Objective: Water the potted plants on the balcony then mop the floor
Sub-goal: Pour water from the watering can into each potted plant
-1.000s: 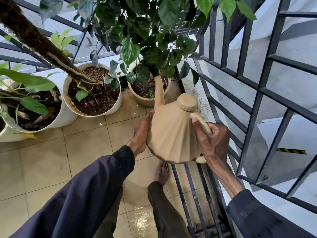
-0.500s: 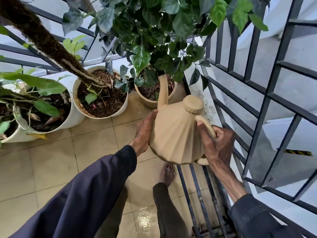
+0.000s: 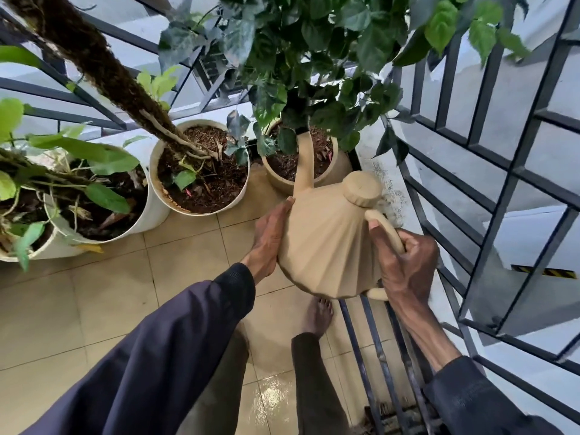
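I hold a tan ribbed watering can (image 3: 329, 243) tilted forward above the tiled floor. My right hand (image 3: 405, 265) grips its handle. My left hand (image 3: 270, 237) presses flat against the can's left side, fingers straight. The long spout reaches over the soil of a beige pot (image 3: 282, 180) holding a leafy dark-green plant; the spout's tip is hidden among the leaves. A white pot (image 3: 241, 189) with a thick mossy stem stands to its left, and another white pot (image 3: 150, 211) with light-green leaves stands farther left.
Dark metal railing (image 3: 489, 171) runs along the right side and behind the pots. A floor grate (image 3: 376, 356) lies under my right arm. My bare foot (image 3: 317, 315) stands on beige tiles, with a wet patch (image 3: 270, 400) nearer to me.
The view has shifted so the pots sit farther right and lower in frame. Both hands keep the same hold on the can, with its spout still over the beige pot.
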